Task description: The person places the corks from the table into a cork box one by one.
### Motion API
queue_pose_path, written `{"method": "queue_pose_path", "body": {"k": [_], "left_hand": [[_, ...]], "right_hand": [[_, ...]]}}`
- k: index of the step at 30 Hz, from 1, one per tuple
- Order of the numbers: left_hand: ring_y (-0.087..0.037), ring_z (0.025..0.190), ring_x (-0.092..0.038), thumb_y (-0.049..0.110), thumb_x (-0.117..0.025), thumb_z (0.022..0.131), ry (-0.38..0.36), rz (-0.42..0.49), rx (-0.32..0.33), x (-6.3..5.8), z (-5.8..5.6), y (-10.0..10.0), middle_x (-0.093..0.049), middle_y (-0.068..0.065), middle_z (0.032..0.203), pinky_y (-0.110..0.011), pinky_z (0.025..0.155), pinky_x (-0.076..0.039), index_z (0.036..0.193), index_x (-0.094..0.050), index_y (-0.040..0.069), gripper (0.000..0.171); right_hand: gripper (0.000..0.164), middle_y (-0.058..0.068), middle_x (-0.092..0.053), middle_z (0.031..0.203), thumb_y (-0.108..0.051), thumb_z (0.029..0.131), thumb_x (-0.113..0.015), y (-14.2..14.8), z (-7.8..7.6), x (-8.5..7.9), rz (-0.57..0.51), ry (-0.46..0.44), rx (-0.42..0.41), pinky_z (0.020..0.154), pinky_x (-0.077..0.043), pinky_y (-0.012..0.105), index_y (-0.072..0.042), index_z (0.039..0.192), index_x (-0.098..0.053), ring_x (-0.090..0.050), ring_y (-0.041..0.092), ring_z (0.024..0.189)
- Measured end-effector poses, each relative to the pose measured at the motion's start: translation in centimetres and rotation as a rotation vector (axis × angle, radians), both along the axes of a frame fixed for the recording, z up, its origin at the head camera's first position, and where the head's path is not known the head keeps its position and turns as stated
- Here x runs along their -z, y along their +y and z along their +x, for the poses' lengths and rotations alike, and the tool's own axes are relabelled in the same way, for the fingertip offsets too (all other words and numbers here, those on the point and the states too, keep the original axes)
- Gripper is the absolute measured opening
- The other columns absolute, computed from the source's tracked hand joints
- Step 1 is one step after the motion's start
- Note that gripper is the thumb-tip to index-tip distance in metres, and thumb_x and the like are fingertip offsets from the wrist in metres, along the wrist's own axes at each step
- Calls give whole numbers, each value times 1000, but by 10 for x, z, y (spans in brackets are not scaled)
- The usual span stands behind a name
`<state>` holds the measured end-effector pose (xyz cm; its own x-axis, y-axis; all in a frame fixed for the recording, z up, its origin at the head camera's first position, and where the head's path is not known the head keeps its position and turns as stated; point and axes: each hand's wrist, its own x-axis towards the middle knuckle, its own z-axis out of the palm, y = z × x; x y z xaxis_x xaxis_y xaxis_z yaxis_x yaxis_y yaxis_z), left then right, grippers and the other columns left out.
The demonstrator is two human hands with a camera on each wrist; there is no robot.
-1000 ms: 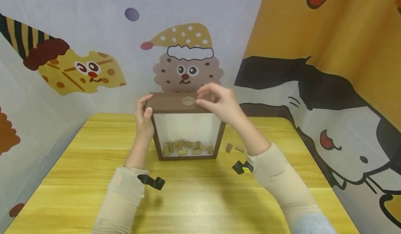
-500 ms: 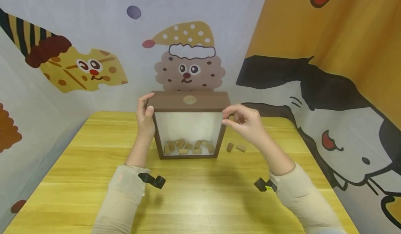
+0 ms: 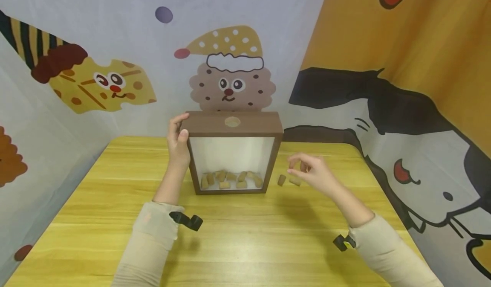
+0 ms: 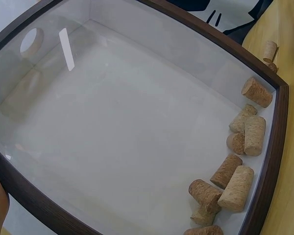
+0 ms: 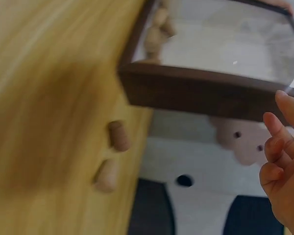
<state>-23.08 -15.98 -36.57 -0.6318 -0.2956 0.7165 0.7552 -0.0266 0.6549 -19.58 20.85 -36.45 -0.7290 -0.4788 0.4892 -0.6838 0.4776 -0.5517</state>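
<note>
A brown-framed display box [image 3: 253, 125] with a clear front stands upright on the table, a round hole [image 3: 232, 122] in its top. Several wine corks [image 4: 236, 188] lie along its bottom. My left hand [image 3: 179, 146] grips the box's upper left corner, thumb on the front; only a sliver of it shows in the left wrist view. Two loose corks lie right of the box, a darker cork [image 3: 281, 180] and a paler cork [image 3: 295, 181]. Just above the paler one hovers my right hand [image 3: 314, 172], fingers loosely bent, thumb and index apart, nothing between them.
The yellow wood-grain table [image 3: 238, 244] extends toward me and to both sides. Behind it hangs a cloth with cartoon prints [image 3: 230, 86], close to the back of the box. Black wrist cameras [image 3: 186, 221] sit on both cuffs.
From beside the hole on top of the box, my right hand has moved right and down toward the loose corks. My left hand keeps its grip on the box corner.
</note>
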Motion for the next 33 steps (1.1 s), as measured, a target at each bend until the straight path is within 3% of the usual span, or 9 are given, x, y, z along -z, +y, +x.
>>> {"method": "queue_pose_path", "body": {"k": [9,19,33], "left_hand": [[-29,135,-29,71,-61,76,-21,12,14,0,2,-1,-43,-26,133,-50,110,-10,122,-52,-1,86],[-29,134,-30,69,-60,79,-2,-3,11,1,2,0,-48,-10,131,-49,110,-11,122,-51,-3,84],[-29,134,-30,70,-61,76,-21,5,16,-2,4,0,-46,-17,132,-49,110,-10,122,-53,0,84]], "right_hand": [[31,-8,-63,89,-18,84,-75,31,-17,39,158,-182,80,45,-39,27,-12,113,-66,-47,11,57],[38,3,-65,99,-21,84,-75,52,-36,70,279,-275,90,53,-43,30,-14,119,-64,-50,14,63],[46,14,-61,109,-15,83,-75,64,-57,90,300,-371,-3,54,-45,29,-6,125,-58,-49,14,61]]}}
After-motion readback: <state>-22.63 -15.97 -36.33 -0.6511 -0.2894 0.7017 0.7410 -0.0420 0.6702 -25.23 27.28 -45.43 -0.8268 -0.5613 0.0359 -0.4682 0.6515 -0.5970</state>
